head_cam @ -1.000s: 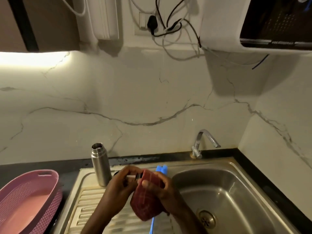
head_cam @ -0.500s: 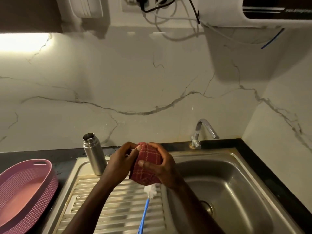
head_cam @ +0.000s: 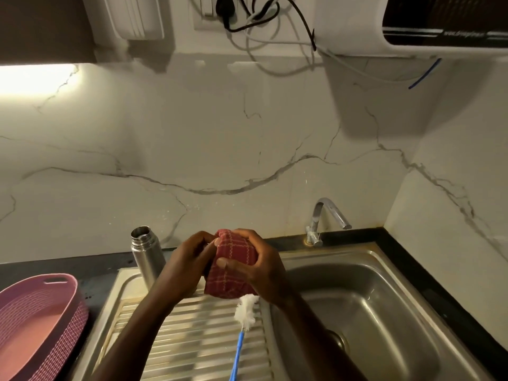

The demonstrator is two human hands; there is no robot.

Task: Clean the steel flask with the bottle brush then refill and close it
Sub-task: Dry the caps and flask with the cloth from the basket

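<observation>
Both hands have risen from the drainboard toward the back edge of the sink unit since a second ago, and the blue thing that showed behind the cloth is now out of sight.

My steel flask (head_cam: pixel 147 257) stands upright and uncapped at the back left corner of the drainboard (head_cam: pixel 192 334), its long axis vertical, mouth open to the ceiling. It lies just to the left of my left hand (head_cam: pixel 189 261), close beside the wrist but, as far as I can tell, not touching. My left hand is the nearer one by a clear margin, so I judge it the natural hand to take the flask next.

My left fingers are curled and pinching the top edge of the red checked cloth (head_cam: pixel 233 266). My right hand (head_cam: pixel 258 266) wraps the cloth from the right, fingers curled round it and thumb pressed on its front. Whether the flask's cap is bundled inside I cannot tell.

My bottle brush (head_cam: pixel 246 312) lies below the cloth on the drainboard's right edge, white head pointing up at my hands, blue handle running toward me.

Farther out, the sink basin (head_cam: pixel 384 312) sits to the right with the tap (head_cam: pixel 327 218) at its back edge, and a pink basket (head_cam: pixel 41 320) rests on the dark surface (head_cam: pixel 68 265) at far left.
</observation>
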